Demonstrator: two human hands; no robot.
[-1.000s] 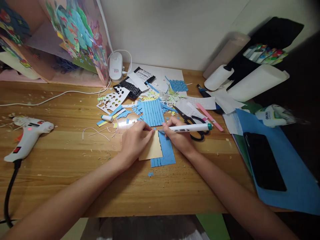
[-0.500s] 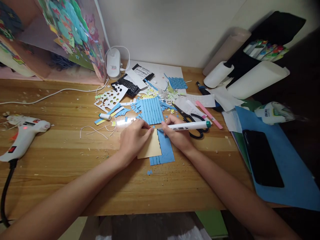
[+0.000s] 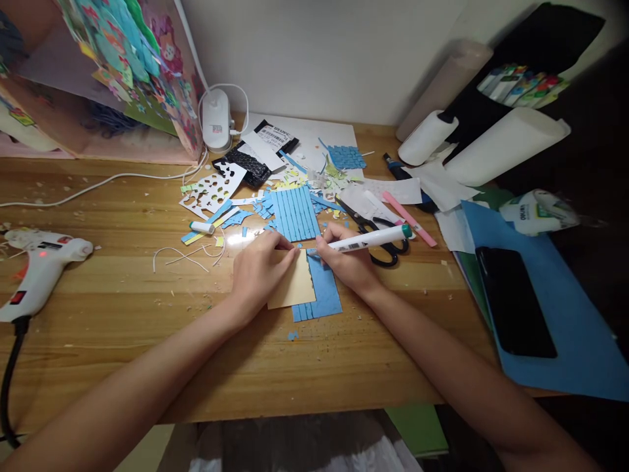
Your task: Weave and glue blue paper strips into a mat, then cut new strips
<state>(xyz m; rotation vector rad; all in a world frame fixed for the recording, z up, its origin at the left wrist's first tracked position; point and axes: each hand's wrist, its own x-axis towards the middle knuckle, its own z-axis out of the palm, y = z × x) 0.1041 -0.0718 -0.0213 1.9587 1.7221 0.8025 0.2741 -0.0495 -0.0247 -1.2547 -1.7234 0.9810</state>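
Note:
A white marker [image 3: 366, 238] with a green end is in my right hand [image 3: 346, 259], its tip down near the top of the cream card's right edge. My left hand [image 3: 260, 272] presses the cream card [image 3: 293, 288] down, thumb and fingers closed at its upper part. Beneath the card lies a blue sheet [image 3: 325, 292], showing on the right and along the bottom, where dark lines are drawn. Just beyond my hands rests a blue piece with dark stripes [image 3: 295, 215]. The marker's cap [image 3: 202, 227] lies to the left.
Black scissors [image 3: 386, 246] lie right of the marker, close to a pink stick [image 3: 409, 218]. Paper scraps spread behind my hands. A glue gun [image 3: 46, 265] with a red light is at the left. On a blue folder [image 3: 574, 328] at the right lies a black phone [image 3: 515, 301].
The marker has tilted slightly, its green end a little lower and closer. My left hand stays on the card; the whole view has shifted slightly.

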